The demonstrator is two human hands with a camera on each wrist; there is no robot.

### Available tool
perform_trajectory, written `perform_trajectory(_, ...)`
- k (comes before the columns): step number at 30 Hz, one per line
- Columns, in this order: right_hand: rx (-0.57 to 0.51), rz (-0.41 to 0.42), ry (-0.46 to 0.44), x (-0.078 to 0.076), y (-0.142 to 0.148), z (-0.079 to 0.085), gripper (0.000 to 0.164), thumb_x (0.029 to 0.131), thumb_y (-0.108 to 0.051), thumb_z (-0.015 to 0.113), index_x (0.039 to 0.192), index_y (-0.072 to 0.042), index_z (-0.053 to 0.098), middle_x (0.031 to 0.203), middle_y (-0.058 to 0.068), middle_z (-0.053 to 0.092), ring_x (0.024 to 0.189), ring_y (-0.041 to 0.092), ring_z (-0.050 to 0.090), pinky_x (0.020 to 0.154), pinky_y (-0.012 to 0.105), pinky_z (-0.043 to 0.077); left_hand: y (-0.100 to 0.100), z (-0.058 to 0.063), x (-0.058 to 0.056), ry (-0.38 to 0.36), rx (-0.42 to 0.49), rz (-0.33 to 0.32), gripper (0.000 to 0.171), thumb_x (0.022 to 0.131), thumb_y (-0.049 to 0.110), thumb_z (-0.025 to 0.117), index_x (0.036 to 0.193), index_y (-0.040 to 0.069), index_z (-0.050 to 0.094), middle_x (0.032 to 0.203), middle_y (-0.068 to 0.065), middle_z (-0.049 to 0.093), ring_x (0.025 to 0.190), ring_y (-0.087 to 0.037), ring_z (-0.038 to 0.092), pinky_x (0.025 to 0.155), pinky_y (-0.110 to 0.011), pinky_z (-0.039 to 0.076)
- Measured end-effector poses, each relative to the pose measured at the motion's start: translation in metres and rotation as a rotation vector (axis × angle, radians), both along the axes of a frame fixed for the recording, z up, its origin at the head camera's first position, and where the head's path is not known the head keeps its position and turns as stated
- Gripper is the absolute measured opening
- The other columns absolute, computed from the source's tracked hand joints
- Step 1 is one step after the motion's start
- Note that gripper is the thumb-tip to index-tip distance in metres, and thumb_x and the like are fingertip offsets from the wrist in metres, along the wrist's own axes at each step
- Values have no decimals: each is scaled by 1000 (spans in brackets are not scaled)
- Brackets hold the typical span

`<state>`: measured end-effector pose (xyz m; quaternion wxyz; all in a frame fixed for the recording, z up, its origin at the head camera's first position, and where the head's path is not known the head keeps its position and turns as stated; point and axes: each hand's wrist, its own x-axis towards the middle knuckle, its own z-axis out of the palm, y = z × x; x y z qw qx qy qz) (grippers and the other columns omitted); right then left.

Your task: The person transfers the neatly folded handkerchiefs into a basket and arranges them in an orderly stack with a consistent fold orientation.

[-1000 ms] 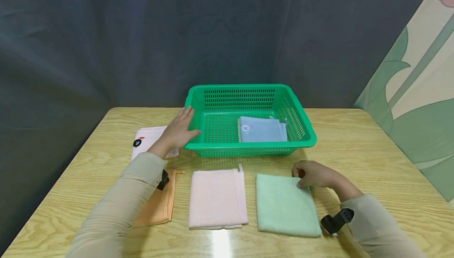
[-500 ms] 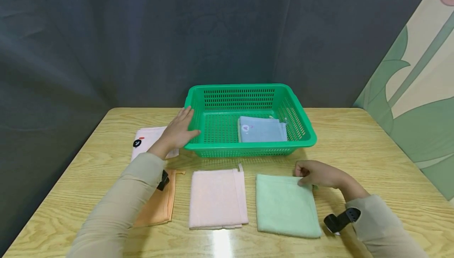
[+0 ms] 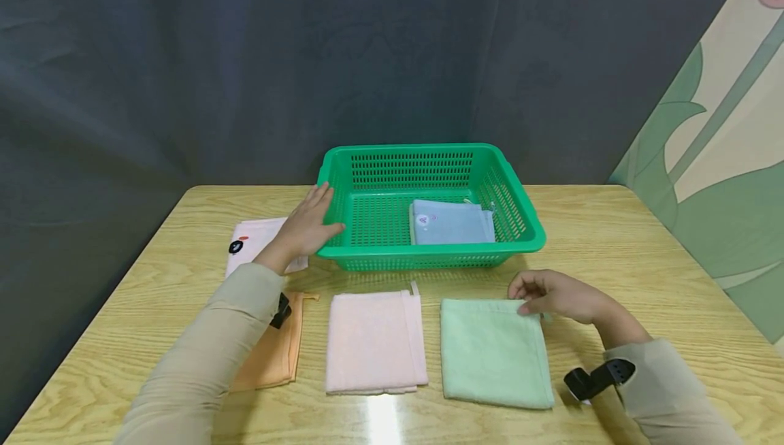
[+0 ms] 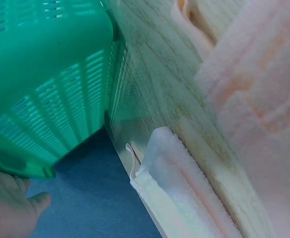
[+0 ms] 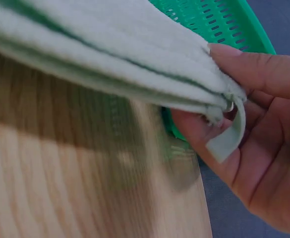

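My right hand (image 3: pixel 566 297) pinches the far right corner of a folded mint-green towel (image 3: pixel 495 356). In the right wrist view the thumb lies over the towel's layers (image 5: pixel 135 44), the fingers are beneath, and a small hanging loop (image 5: pixel 229 136) dangles by the palm. My left hand (image 3: pixel 306 228), fingers extended, rests on the left rim of a green plastic basket (image 3: pixel 429 250). A folded blue towel (image 3: pixel 456 224) lies inside the basket on the right, over a paler cloth. In the left wrist view, only part of the left hand (image 4: pixel 8 208) shows.
A folded pink towel (image 3: pixel 375 343) lies left of the green one. An orange towel (image 3: pixel 269 356) and a pale pink towel with a black motif (image 3: pixel 257 235) are partly hidden by the left arm. A dark curtain (image 3: pixel 392 57) hangs behind the wooden table (image 3: pixel 588 227).
The right hand has shifted slightly right and up at the green towel's corner, lifting it a little. The left hand stays on the basket rim.
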<state>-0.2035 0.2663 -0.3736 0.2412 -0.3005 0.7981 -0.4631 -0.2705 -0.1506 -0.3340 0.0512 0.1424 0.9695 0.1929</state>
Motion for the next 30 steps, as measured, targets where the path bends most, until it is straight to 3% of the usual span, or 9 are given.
perform_trajectory(12, -82, 28, 27, 3, -2, 8, 19, 88, -2, 56, 98, 14, 51, 87, -9, 58, 68, 2, 51, 58, 25, 47, 0, 0, 0, 4, -3, -2, 74, 94, 39, 42, 147, 4, 4, 154, -7, -6, 140, -24, -10, 112, -50, 5)
perform_trajectory(16, -84, 22, 78, 5, -3, 13, 14, 88, -2, 56, 97, 9, 54, 88, -11, 59, 69, 3, 52, 57, 27, 47, 1, 0, 0, 1, 0, -1, 74, 94, 40, 42, 147, 5, 4, 154, -7, -6, 140, -23, -11, 112, -50, 5)
perform_trajectory(21, -87, -1, 174, 8, -4, 20, 9, 87, 1, 56, 95, 1, 59, 92, -16, 60, 80, 0, 54, 65, 22, 47, 1, 1, 1, -4, 5, -2, 74, 94, 40, 42, 147, 5, 4, 154, -7, -6, 140, -23, -11, 112, -49, 4)
perform_trajectory(30, -179, -9, 226, 9, -9, 30, 17, 86, 7, 54, 96, -4, 62, 93, -13, 61, 81, 3, 57, 66, 21, 49, 0, 1, 0, 5, 3, -3, 74, 94, 39, 42, 147, 4, 4, 154, -8, -5, 140, -24, -10, 112, -49, 5)
